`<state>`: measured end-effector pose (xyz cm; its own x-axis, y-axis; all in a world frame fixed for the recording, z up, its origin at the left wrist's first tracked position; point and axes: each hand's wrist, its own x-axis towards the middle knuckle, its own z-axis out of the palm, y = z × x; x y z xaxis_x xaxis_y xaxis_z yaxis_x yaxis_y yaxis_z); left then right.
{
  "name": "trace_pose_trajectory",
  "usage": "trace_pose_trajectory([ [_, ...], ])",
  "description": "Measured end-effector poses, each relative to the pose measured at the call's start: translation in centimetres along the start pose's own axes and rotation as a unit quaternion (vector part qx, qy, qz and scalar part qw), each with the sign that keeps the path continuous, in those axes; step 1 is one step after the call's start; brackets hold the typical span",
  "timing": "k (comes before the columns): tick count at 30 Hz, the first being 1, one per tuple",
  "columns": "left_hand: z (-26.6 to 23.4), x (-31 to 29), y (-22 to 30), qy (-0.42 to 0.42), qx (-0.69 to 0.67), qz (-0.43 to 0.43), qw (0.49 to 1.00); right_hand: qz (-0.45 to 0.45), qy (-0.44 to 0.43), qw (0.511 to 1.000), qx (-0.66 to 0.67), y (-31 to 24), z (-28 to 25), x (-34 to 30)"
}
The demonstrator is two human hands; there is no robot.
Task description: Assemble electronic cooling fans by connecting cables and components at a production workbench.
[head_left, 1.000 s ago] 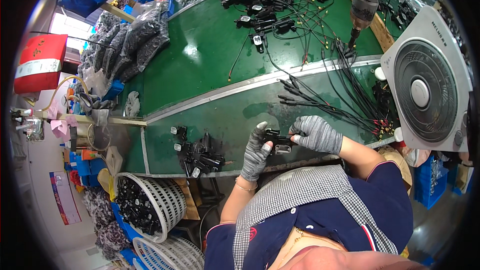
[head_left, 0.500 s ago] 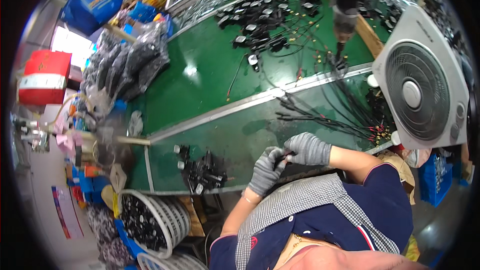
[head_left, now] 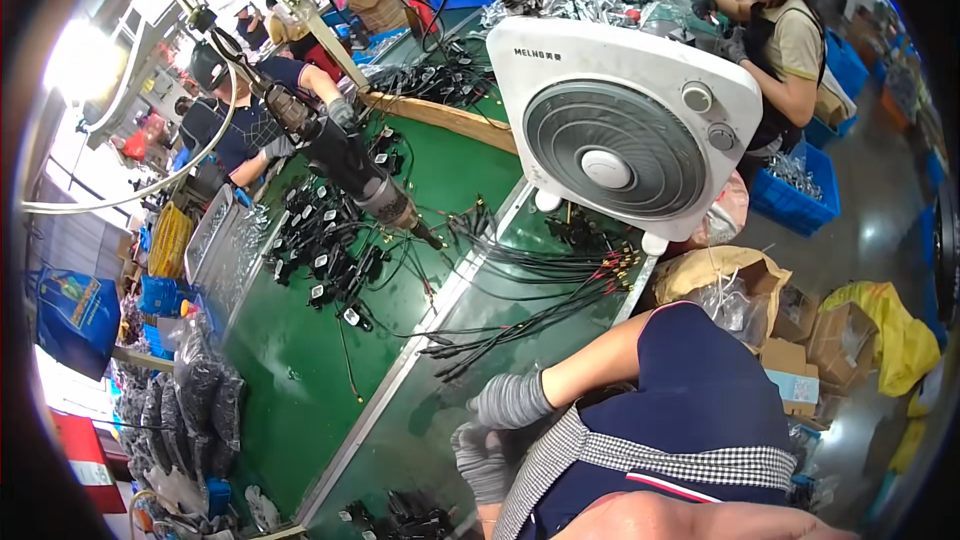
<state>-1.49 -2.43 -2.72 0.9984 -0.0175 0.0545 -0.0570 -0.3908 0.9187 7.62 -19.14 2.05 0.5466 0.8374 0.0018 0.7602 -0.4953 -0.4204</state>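
My right hand [head_left: 512, 401], in a grey striped knit glove, is closed with its fingertips curled down toward my other hand. Just below it my left hand [head_left: 481, 462], gloved the same way, is curled up too. The two meet close to my apron at the near edge of the green worktable [head_left: 340, 420]. Whatever sits between the fingers is hidden. Beyond my hands lies a bundle of black cables [head_left: 520, 325] with red and brass-coloured ends. To the lower left is a small pile of black plastic parts [head_left: 400, 517].
An electric screwdriver [head_left: 365, 180] hangs over a heap of black cabled parts [head_left: 325, 240]. A white box fan [head_left: 620, 125] stands at the table's right end. Co-workers are at the far left and far right. Cardboard boxes [head_left: 840, 345] and a blue crate [head_left: 800, 190] are on the right.
The view has swung to the right, so the fan is nearer the middle and co-workers appear. My hands remain together; the small dark thing glimpsed between the fingers is now out of sight.
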Motion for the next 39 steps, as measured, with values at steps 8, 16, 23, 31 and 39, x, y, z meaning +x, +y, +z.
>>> trace_pose_trajectory([
  [8,-0.8,0.4,0.6,0.012,0.21,0.042,0.977,-0.023,0.045,0.997,-0.06,-0.2,0.4,0.6],
  [16,-0.5,0.7,-0.3,0.028,0.185,0.058,0.981,-0.06,-0.046,0.996,-0.048,0.6,0.8,1.3],
  [23,-1.1,1.0,-0.3,0.005,0.253,0.028,0.967,-0.041,-0.007,0.999,-0.011,0.4,1.7,1.3],
  [31,-1.7,0.9,-0.7,0.013,0.199,0.014,0.98,-0.02,0.025,0.999,0.025,0.9,2.5,1.0],
  [39,-1.7,1.1,-0.7,0.018,0.183,0.055,0.981,-0.053,-0.02,0.998,0.005,1.7,2.9,1.9],
])
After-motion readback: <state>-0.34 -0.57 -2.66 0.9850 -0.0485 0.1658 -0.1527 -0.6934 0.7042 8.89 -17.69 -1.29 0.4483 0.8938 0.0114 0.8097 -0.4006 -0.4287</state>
